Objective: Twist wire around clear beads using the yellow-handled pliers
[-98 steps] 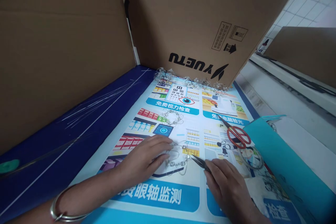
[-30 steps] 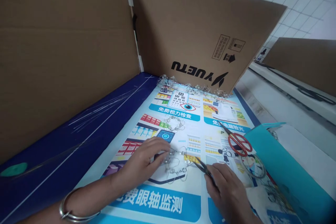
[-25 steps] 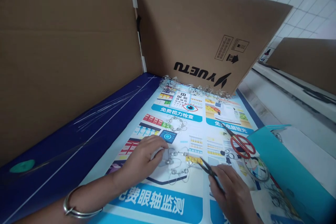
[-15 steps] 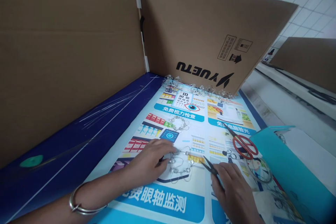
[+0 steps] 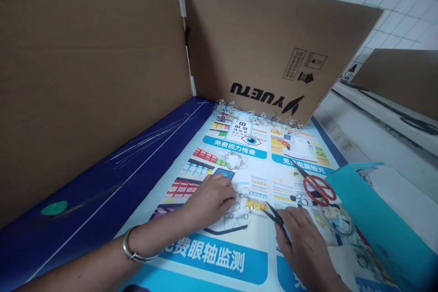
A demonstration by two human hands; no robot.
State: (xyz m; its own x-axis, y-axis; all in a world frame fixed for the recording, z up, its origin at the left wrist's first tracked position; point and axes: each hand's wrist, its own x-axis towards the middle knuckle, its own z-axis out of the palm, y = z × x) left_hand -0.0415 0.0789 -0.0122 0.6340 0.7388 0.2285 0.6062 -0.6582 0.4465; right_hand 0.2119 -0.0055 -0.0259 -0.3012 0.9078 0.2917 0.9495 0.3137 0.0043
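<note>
Cardboard panels (image 5: pixel 246 36) — upright, white tiles (image 5: pixel 400 13) — behind, green lump (image 5: pixel 54 208)

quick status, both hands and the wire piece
left hand over beaded wire piece, grip unclear; right hand holding pliers, tips open, off the wire; scissors beyond right hand

The cardboard panel (image 5: pixel 239 41) reads "YUETU", upside down, beside a black arrow (image 5: pixel 305 77). The poster (image 5: pixel 255 166) reads "免费视力检查", "免费电脑验光", partly covered, and "费眼轴监测"; its eye chart (image 5: pixel 239 130) shows E symbols.

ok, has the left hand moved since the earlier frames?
Yes, forward: the left hand now covers much of the blue square printed on the poster.
</note>
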